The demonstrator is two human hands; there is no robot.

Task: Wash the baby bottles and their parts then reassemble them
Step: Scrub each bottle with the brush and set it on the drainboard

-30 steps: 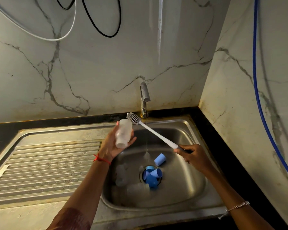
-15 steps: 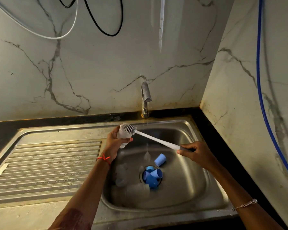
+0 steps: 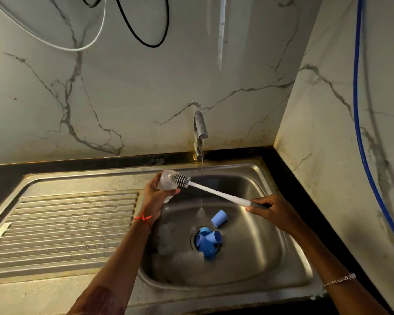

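Left hand point(image 3: 155, 196) is gripping baby bottle point(image 3: 165, 181) over sink point(image 3: 271, 246) left edge | right hand point(image 3: 276, 213) is gripping bottle brush point(image 3: 214, 191), bristles half inside

Walls point(image 3: 146, 87) showed white marble, grey veining. Counter point(image 3: 5, 176) was black. Sink point(image 3: 100, 178) was steel grey; drainboard point(image 3: 66, 223) at left bore parallel ridges. Bottle point(image 3: 165, 181) appeared cloudy white. Brush point(image 3: 214, 192) had white shaft, dark grey grip, grey bristles. Caps point(image 3: 218, 218) were light blue. Thread point(image 3: 143, 218), left wrist: red. Bracelet point(image 3: 339, 279), right wrist: silver. Hose point(image 3: 356, 87), right wall: blue. Far wall: black cable point(image 3: 150, 46), white cable point(image 3: 77, 49).
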